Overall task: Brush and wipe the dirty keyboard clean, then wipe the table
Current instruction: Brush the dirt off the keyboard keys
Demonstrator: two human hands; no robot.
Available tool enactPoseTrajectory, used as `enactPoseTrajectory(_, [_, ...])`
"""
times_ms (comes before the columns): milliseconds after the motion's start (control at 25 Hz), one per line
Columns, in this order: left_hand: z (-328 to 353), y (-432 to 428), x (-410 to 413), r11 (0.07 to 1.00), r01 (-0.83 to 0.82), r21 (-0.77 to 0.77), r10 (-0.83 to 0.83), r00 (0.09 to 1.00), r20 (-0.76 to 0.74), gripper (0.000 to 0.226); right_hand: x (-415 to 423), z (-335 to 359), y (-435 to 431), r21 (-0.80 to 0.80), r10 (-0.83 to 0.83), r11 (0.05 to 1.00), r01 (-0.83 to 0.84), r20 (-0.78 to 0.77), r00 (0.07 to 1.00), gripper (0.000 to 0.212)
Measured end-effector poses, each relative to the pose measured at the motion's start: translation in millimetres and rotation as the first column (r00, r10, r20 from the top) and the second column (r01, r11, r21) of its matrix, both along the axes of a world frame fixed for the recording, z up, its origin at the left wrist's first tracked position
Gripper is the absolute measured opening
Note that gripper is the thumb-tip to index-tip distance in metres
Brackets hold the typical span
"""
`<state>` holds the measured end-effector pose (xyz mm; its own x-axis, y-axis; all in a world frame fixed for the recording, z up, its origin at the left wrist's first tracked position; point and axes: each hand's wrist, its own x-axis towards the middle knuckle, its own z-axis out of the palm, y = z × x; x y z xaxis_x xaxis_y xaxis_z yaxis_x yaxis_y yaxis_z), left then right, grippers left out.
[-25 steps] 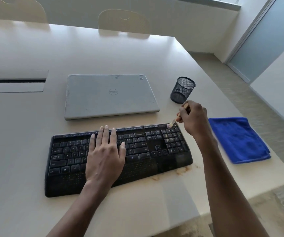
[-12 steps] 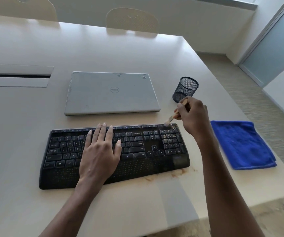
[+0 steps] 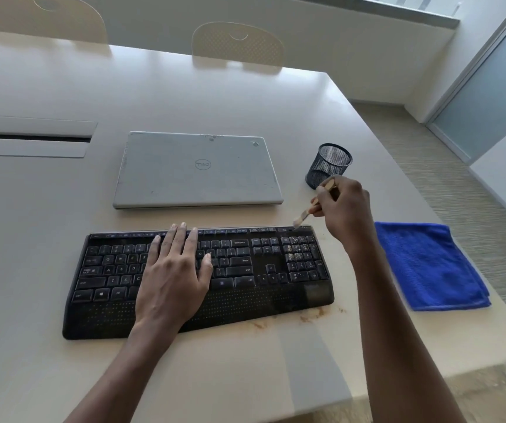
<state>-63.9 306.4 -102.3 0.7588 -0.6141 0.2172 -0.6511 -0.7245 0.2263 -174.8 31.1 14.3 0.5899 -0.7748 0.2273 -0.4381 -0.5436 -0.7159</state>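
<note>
A black keyboard (image 3: 254, 288) lies on the pale table (image 3: 215, 377), with light crumbs speckled over its number pad at the right end. My left hand (image 3: 174, 273) lies flat on the middle keys, fingers straight. My right hand (image 3: 344, 209) grips a small wooden-handled brush (image 3: 305, 213). The brush's pale bristles touch the keyboard's top right corner. A folded blue cloth (image 3: 428, 264) lies on the table to the right of the keyboard. Brown smears (image 3: 309, 317) mark the table just below the keyboard's right end.
A shut grey laptop (image 3: 197, 172) lies behind the keyboard. A black mesh pen cup (image 3: 328, 164) stands right of it, close behind my right hand. Two chair backs (image 3: 238, 44) stand at the far edge. The table's right edge runs just past the cloth.
The brush tip has stayed at the keyboard's top right corner, shifting only slightly. My left hand remains flat on the keys. My head has moved, which shifts the whole view.
</note>
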Motion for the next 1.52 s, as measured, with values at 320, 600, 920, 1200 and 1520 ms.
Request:
enactPoseTrajectory(320, [0,1,0,1.0,0.001,-0.009,-0.001,1.0,-0.003,0.069,-13,-8,-17,-0.009,-0.198,0.98,0.198,-0.073,0.977,0.018])
enactPoseTrajectory(600, [1,1,1,1.0,0.008,-0.003,-0.008,1.0,-0.006,0.07,-9,-9,-12,0.156,-0.177,0.973,0.169,0.037,0.984,0.016])
enactPoseTrajectory(920, [1,1,0,1.0,0.0,-0.011,0.0,1.0,-0.003,0.069,-16,-7,-10,0.142,-0.233,0.965,0.222,0.065,0.97,0.015])
enactPoseTrajectory(1200, [1,0,0,1.0,-0.002,-0.009,0.002,1.0,0.004,0.069,-31,-4,-10,0.068,-0.244,0.967,0.246,-0.034,0.969,0.015])
enactPoseTrajectory(1520, [1,1,0,1.0,0.001,-0.013,-0.001,1.0,0.002,0.069,-19,3,17,-0.005,0.016,1.0,-0.016,-0.026,1.0,0.013])
